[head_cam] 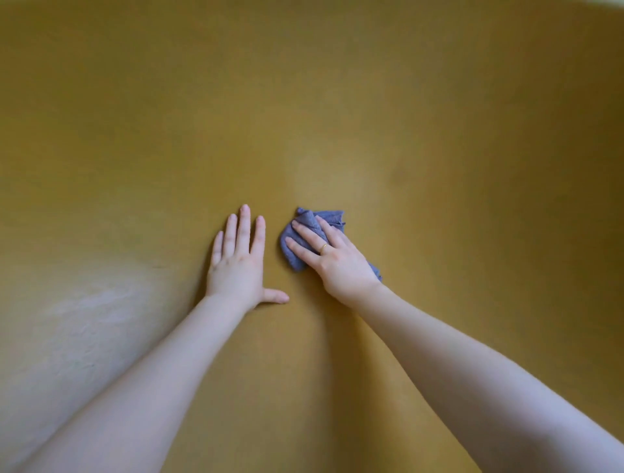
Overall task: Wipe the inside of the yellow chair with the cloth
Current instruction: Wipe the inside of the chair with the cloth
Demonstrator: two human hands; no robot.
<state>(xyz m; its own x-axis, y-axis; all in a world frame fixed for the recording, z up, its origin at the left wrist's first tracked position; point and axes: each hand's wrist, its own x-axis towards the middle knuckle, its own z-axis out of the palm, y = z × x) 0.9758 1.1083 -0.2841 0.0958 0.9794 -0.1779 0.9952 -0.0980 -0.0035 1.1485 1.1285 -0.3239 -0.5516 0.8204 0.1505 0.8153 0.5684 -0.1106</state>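
The yellow chair's curved inner surface (337,118) fills nearly the whole view. A crumpled blue-grey cloth (305,221) lies against it near the middle. My right hand (332,256) presses flat on the cloth with straight fingers, a ring on one finger; part of the cloth shows past the fingertips and beside the wrist. My left hand (238,260) rests flat on the bare yellow surface just left of the cloth, fingers spread and thumb pointing right, holding nothing.
A pale sheen (91,314) marks the chair surface at the lower left, and a lighter patch (332,182) sits above the cloth. A sliver of white (607,2) shows at the top right corner beyond the chair's rim.
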